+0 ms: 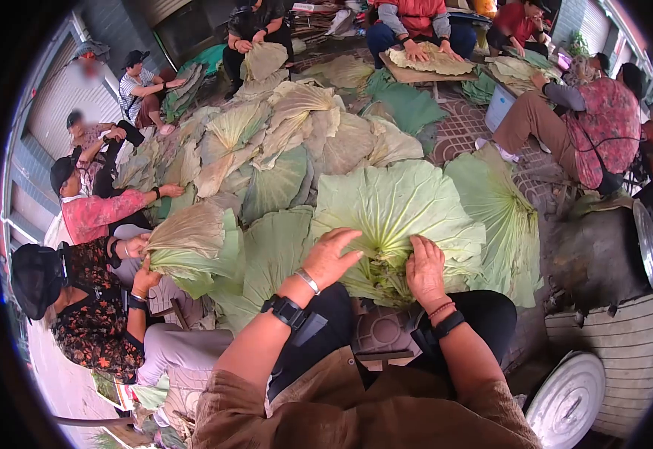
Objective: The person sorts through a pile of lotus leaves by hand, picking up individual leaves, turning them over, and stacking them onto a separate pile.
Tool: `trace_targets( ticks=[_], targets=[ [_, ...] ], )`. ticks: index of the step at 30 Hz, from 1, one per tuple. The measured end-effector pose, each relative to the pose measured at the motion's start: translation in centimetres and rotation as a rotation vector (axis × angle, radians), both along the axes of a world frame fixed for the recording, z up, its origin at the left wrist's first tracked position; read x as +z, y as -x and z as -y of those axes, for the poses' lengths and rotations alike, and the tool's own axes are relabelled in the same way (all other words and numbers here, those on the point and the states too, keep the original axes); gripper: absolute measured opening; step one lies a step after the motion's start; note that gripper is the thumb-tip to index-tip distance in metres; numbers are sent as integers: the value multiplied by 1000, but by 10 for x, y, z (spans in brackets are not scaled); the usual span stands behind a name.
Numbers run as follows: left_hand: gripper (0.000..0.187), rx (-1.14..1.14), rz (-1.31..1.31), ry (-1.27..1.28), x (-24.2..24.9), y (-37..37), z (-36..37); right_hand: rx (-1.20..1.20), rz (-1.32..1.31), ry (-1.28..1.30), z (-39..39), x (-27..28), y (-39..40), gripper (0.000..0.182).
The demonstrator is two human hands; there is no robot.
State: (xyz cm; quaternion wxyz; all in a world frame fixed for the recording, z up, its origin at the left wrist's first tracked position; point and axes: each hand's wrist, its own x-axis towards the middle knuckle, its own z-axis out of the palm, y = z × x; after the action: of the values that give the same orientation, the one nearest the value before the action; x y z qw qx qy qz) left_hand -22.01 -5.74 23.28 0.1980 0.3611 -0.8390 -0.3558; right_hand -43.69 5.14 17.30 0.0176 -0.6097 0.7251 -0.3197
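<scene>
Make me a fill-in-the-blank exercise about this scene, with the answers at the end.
1. The leaf nearest the left hand and right hand is mainly ____ in colour.
2. The silver bracelet is on the ____ wrist.
3. The lowest round lid lies toward the picture's lower ____ corner.

Missing words: green; left; right.

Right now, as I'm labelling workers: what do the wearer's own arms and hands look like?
Left hand: gloveless, silver-coloured bracelet, black watch-like device at the wrist. Right hand: gloveless, thin reddish bracelet, black wristband. Brown sleeves end around the elbows.
</scene>
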Motion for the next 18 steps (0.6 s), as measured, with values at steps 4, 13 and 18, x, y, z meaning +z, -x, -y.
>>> trace_targets(
  ticks=[4, 13, 18],
  targets=[
    [57, -26, 135, 81, -14, 46, -20, 10, 33, 19, -3, 0, 1, 45],
    [52, 13, 102, 48, -34, 52, -13, 24, 60, 16, -3, -2, 3, 47],
    [52, 1, 104, 13, -40, 51, -9, 22, 87, 29, -4, -1, 3, 45]
  ],
)
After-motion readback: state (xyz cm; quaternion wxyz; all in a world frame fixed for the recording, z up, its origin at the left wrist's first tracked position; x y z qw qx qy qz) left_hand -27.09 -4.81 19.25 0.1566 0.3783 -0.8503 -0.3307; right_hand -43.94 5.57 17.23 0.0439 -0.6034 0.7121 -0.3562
